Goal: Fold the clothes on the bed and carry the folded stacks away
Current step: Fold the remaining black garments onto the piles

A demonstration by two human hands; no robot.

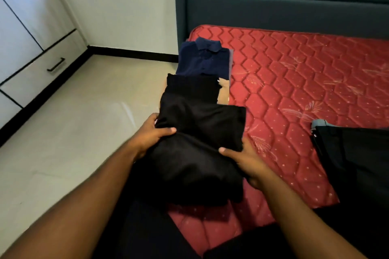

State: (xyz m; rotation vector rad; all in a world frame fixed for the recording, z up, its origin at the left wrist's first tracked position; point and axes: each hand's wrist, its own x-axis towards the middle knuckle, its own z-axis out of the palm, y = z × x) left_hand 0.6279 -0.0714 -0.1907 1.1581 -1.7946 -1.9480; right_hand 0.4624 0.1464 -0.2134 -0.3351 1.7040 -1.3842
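A folded black garment is held above the left edge of the red quilted mattress. My left hand grips its left side, thumb on top. My right hand grips its right side, thumb on top and fingers underneath. Just beyond it lies another folded black garment over a tan piece. Further back, a folded navy collared shirt rests on the mattress edge. More black clothing lies unfolded at the right.
A dark upholstered headboard stands behind the mattress. To the left is a pale tiled floor and a white wardrobe with a black-handled drawer. My dark-clothed legs fill the bottom of the view.
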